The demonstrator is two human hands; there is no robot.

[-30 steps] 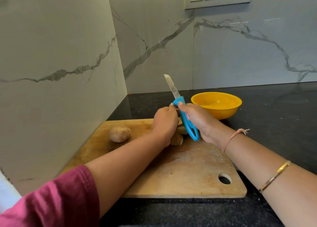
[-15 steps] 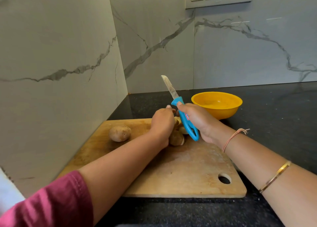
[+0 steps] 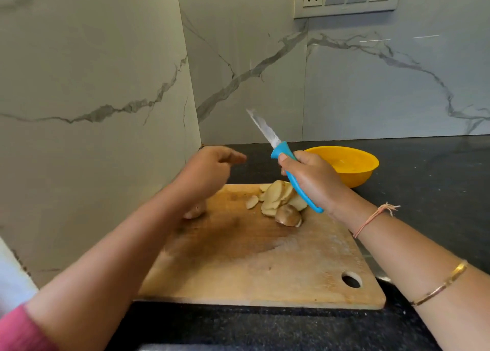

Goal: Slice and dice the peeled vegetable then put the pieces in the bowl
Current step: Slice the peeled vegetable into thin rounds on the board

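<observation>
Potato slices fanned out, knife held up
My right hand grips the knife; my left hand hovers loose and empty. I'd judge the slices light, stiff, slippery: steady the stack by its sides.

On my feed the wooden cutting board is pale tan with a darker brown stain, carrying cream potato slices edged in brown skin. Above it the knife has a bright blue handle and silver blade; beyond its far right corner the bowl is yellow-orange, the countertop around it speckled black.
</observation>
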